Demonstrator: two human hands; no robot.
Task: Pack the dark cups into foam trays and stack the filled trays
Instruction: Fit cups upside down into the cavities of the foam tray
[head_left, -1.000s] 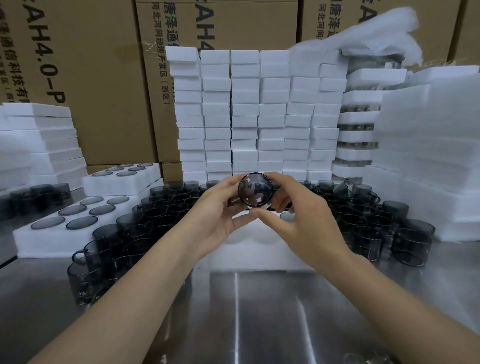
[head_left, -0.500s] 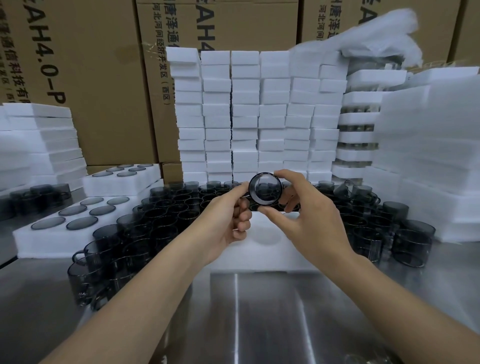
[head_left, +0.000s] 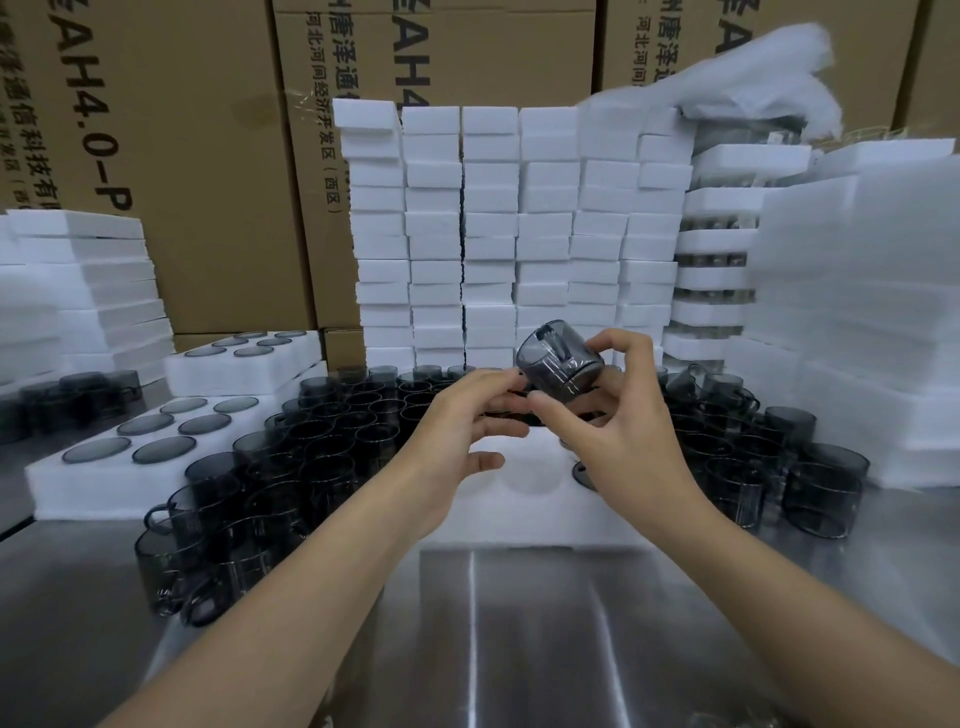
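Note:
My right hand (head_left: 618, 421) pinches a dark see-through cup (head_left: 558, 358) between thumb and fingers. The cup is tilted on its side, with its handle on the upper side, just above a white foam tray (head_left: 519, 514) in front of me. My left hand (head_left: 462, 421) hovers beside the cup's lower left with its fingers relaxed; I cannot tell whether they touch it. The tray shows an empty round hole (head_left: 530, 478), and a dark cup (head_left: 582, 473) sits in the hole to the right, partly hidden by my right hand.
Loose dark cups crowd the metal table (head_left: 519, 623) on the left (head_left: 311, 441) and right (head_left: 753, 452). Two filled trays (head_left: 104, 483) lie stacked at left. Foam block columns (head_left: 493, 234), stacked trays (head_left: 717, 249), foam sheets (head_left: 857, 312) and cardboard boxes (head_left: 208, 156) wall the back.
Both hands held the cup with its round end facing me. Now it has turned onto its side and shifted right, in my right hand alone. My left hand has dropped slightly away.

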